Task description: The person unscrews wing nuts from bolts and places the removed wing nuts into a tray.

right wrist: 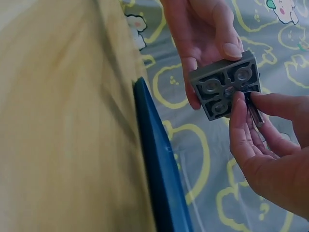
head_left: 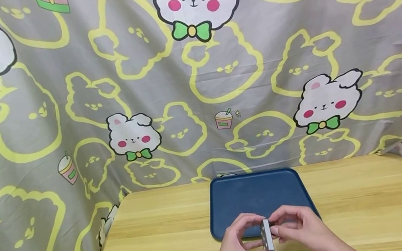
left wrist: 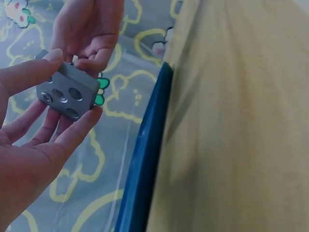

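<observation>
My left hand (head_left: 235, 247) grips a small grey square metal plate (head_left: 267, 237) by its edges, thumb on one edge and fingers on the opposite one. The plate stands on edge in the air over the front of the table. Several round holes mark the face seen in the left wrist view, while the ribbed, hollow back faces my right hand (head_left: 303, 225). That hand pinches a threaded screw (right wrist: 258, 116) between thumb and fingers, right at the plate's back. Its fingertips partly hide the screw.
A dark blue tray (head_left: 255, 196) lies on the wooden table (head_left: 157, 241), just beyond my hands. Behind the table and at both sides hangs a grey curtain (head_left: 161, 83) with cartoon animal prints.
</observation>
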`<state>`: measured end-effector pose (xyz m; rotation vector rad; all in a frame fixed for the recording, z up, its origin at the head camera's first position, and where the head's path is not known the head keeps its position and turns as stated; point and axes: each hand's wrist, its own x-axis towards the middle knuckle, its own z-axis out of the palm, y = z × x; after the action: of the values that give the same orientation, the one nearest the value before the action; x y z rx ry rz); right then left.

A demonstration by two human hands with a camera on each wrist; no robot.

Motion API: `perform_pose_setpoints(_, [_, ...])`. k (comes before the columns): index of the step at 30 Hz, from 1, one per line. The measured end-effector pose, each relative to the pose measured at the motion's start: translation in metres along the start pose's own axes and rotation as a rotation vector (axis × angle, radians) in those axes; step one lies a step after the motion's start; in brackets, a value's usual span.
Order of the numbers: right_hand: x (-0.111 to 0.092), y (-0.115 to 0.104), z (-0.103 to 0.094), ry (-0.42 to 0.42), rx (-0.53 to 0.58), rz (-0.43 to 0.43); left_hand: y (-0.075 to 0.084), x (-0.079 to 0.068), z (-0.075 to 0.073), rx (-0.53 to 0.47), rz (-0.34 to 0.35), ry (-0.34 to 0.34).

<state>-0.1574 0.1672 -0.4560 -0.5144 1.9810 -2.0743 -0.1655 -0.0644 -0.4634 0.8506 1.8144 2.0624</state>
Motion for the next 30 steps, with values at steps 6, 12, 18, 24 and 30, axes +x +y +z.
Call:
perform_pose_setpoints(6, [0.003, -0.010, 0.003, 0.081, -0.190, -0.137, 0.008, 0.008, -0.006, -0.009, -0.005, -0.029])
perform_pose_setpoints(12, [0.010, -0.020, 0.005, 0.188, -0.357, -0.287, 0.017, 0.021, -0.011, 0.012, -0.010, -0.036])
perform_pose_setpoints(18, [0.021, -0.027, 0.005, 0.232, -0.498, -0.445, 0.024, 0.029, -0.016, 0.034, 0.003, -0.025])
perform_pose_setpoints(24, [0.029, -0.035, 0.002, 0.214, -0.546, -0.584, 0.032, 0.035, -0.019, 0.050, 0.029, -0.024])
perform_pose_setpoints(30, [0.033, -0.044, -0.002, 0.217, -0.579, -0.634, 0.039, 0.042, -0.017, 0.039, 0.053, -0.019])
